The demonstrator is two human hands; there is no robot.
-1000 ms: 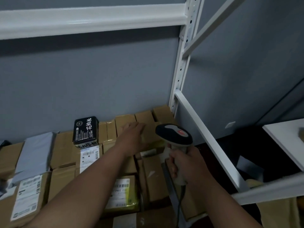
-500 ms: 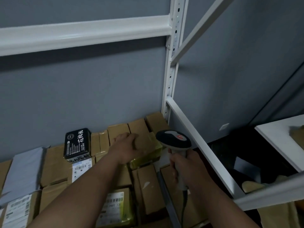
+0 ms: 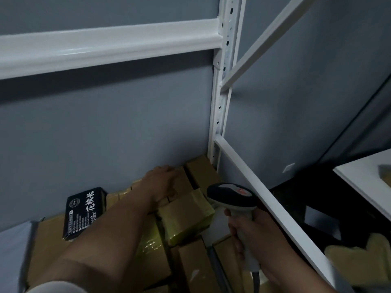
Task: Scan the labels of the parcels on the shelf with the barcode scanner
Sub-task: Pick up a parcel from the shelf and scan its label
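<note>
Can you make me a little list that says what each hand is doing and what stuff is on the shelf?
left hand: left hand reaches to the back row and rests on a brown cardboard parcel
right hand: right hand grips the handle of the white and black barcode scanner
scanner aim: head points toward the tilted yellowish tape-wrapped parcel
other things: black box with white writing, grey plastic mailer bag
shelf: white metal shelf frame
labels: none readable here

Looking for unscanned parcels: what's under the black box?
The black box lies on brown cardboard parcels. No label shows beneath it; whatever it covers is hidden.
</note>
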